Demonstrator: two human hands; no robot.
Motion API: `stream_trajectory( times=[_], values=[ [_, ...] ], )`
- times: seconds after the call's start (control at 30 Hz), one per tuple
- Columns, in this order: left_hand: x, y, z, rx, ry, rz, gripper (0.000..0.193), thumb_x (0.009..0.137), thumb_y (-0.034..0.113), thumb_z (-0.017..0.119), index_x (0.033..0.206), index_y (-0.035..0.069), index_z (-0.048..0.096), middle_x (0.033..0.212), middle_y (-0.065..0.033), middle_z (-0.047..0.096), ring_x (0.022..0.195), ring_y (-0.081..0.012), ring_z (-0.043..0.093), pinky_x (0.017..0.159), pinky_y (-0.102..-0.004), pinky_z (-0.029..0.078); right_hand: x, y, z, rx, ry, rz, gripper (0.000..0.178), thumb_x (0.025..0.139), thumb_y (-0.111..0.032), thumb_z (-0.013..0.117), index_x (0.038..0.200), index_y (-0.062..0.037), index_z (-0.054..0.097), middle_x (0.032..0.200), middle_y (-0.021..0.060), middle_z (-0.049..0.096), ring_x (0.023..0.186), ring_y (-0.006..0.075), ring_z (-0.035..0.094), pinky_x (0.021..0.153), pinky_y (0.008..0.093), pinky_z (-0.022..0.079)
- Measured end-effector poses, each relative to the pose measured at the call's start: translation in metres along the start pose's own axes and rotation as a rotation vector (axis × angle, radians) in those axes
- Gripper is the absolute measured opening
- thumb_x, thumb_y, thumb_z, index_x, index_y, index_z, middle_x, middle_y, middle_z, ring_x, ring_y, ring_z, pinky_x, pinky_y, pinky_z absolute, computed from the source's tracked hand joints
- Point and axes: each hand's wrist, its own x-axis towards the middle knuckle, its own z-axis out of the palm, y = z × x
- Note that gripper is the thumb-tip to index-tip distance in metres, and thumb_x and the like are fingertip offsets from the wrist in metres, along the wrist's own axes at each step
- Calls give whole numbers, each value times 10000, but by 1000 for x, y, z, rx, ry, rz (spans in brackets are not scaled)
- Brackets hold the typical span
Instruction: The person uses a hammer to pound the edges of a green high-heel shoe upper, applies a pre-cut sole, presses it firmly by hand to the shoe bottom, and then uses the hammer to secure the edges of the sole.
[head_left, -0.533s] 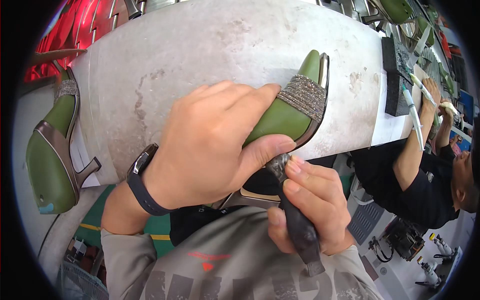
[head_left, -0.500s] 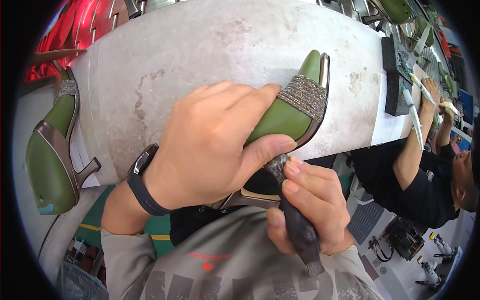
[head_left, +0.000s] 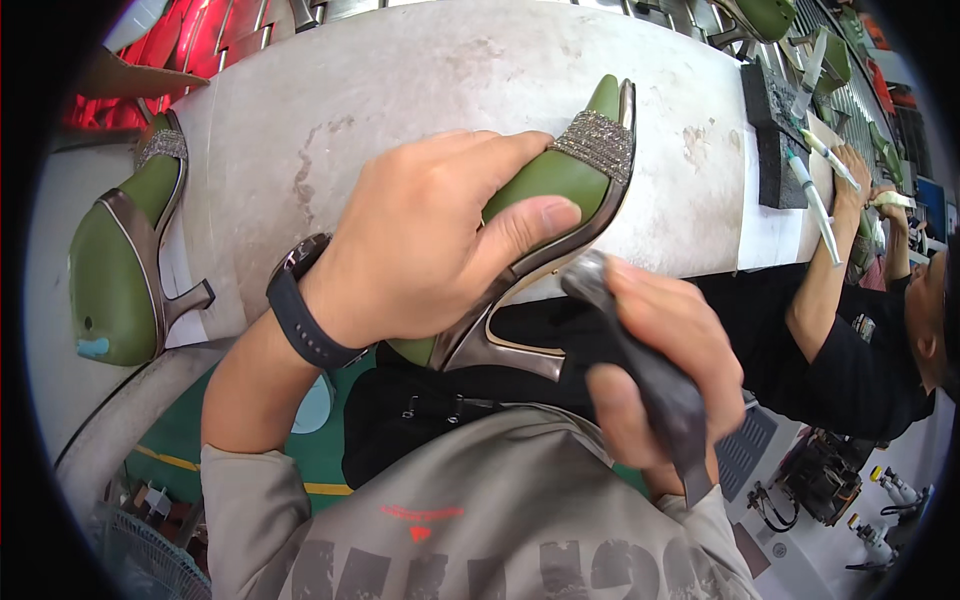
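My left hand point(head_left: 430, 235) is wrapped over a green high-heeled shoe point(head_left: 532, 185), its thumb along the near side. The shoe lies on its side on a form, with its toe pointing away, a glittering band point(head_left: 597, 143) across the toe part and a bronze-coloured heel point(head_left: 520, 357) toward me. My right hand point(head_left: 680, 345) grips a dark hand tool point(head_left: 655, 390) with a rounded end, just right of the sole edge. Both tool and fingers are blurred by motion; the tool's exact kind is unclear. The tool's end appears slightly apart from the shoe.
A matching green shoe point(head_left: 115, 265) stands at the far left. The pale worktable point(head_left: 420, 70) curves across. At right are a dark block point(head_left: 775, 140), syringes point(head_left: 815, 205) and a co-worker's arm point(head_left: 830, 250). More green shoes point(head_left: 765, 15) sit on the conveyor behind.
My right hand and the tool have drawn away from the shoe's sole, to the right. The shoe's heel and sole edge show more now. My left hand keeps its hold.
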Motion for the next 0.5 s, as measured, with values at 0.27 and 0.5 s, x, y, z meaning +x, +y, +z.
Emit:
stream_trajectory(
  times=[0.27,0.5],
  values=[
    [6,7,-2,48,-21,-4,432,1015,242,692,1307,-73,653,1052,-230,739,956,-352,733,864,-390,557,23,3,0,37,-114,-27,307,771,-35,849,1054,11,738,1004,178,758,931,311,768,830,347,612],
    [38,33,7,191,-126,-178,907,788,376,906,1464,-55,482,1068,-266,713,974,-427,718,860,-450,562,29,10,-46,458,316,213,372,919,46,681,1280,77,597,1258,257,713,1136,274,711,1017,386,563]
  ],
)
